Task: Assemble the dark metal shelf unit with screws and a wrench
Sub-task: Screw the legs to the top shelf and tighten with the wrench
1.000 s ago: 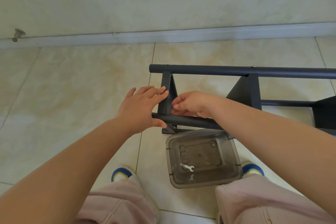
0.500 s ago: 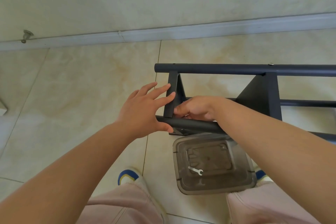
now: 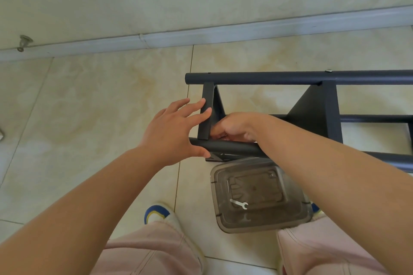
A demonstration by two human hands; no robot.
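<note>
The straight fingers of the left hand [image 3: 173, 133] are pressed flat on the end panel [image 3: 206, 114] of the dark metal shelf unit [image 3: 312, 116], which is laid on the floor tiles [image 3: 100, 107]. The right hand [image 3: 234, 127] is curled at the panel's bottom corner, but whether anything is pinched cannot be told. A small wrench [image 3: 239, 204] is seen in the clear plastic box [image 3: 257, 194] just beside the near tube [image 3: 234, 147].

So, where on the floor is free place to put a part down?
Bare tile lies left of the left hand, between the baseboard and the shoe. Another strip runs between baseboard and the shelf frame. It is crowded near the container, under the right hand.
</note>
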